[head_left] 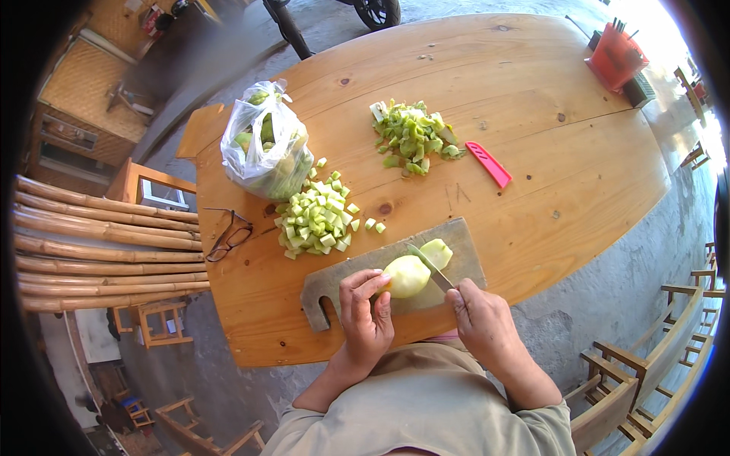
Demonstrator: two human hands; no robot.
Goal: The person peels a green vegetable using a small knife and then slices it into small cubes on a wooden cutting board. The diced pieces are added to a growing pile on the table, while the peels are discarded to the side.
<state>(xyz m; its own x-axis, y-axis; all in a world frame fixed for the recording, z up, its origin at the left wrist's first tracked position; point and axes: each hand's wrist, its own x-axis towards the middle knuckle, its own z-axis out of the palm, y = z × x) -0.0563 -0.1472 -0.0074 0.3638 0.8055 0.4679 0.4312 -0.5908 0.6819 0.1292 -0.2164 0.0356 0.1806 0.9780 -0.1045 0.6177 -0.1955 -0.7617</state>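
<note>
My left hand [363,305] grips a peeled, pale green vegetable [405,277], which looks like a chayote, on a worn wooden cutting board [357,267]. In my right hand [484,318] is a knife [436,272]; its blade lies along the right side of the vegetable. A cut pale piece [437,252] rests just beyond the blade on the board. Past the board's far left side is a heap of pale green cubes [318,220]. A pile of green peels and scraps [414,137] sits farther off, beside a pink slotted blade cover [489,165].
A white plastic bag [268,144] of green vegetables stands behind the cubes. Eyeglasses [229,235] lie near the left edge of the wooden table [578,205]. A red container [617,59] holding thin sticks stands at the far right corner. Wooden chairs [608,395] are at lower right.
</note>
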